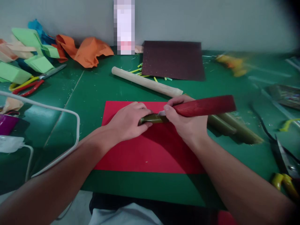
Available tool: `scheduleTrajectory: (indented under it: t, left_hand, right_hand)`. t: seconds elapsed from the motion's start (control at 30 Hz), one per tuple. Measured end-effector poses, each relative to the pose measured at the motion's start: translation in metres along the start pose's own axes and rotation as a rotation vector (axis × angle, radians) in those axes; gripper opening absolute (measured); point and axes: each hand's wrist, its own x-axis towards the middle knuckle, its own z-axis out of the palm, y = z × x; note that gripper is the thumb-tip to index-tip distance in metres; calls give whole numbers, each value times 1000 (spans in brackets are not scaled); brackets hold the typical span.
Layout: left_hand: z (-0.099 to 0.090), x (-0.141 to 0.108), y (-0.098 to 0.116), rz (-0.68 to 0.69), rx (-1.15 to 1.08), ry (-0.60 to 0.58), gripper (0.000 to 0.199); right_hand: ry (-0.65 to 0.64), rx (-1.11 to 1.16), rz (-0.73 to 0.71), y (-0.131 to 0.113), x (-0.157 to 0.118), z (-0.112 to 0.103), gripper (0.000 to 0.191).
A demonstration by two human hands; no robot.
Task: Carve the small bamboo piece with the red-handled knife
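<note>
My left hand (131,120) is closed around one end of a short green stalk (154,118), which looks like bamboo, above a red sheet (145,153). In my right hand (187,120) is a carving knife (206,106) with a thick red wooden handle. Its short metal blade rests against the upper side of the stalk, between my two hands. The stalk's right end is hidden behind my right hand. Beside my right wrist lie more thick green stalks (239,128).
A pale peeled stick (145,82) lies behind the red sheet, near a dark brown sheet (173,59). Scissors (30,84) and crumpled orange paper (91,51) are at left, with a white cable (78,125). More scissors (284,162) lie at right.
</note>
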Motion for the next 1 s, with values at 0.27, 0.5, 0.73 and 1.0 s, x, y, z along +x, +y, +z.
scheduleTrajectory:
  t: [0.27,0.5,0.73,1.0]
  left_hand:
    - [4,0,5,14,46,66,24]
    - [2,1,5,-17,4,49,23]
    - [4,1,5,-33,42,46,26]
    - [8,0,1,-15,-5,92,21]
  right_hand:
    - [26,-11,-141,5,-1,3,13]
    - [15,68,-170,15,1,5,12]
    - [33,65,-244,12,1,5,10]
    - [0,81,-285,18,1,3,8]
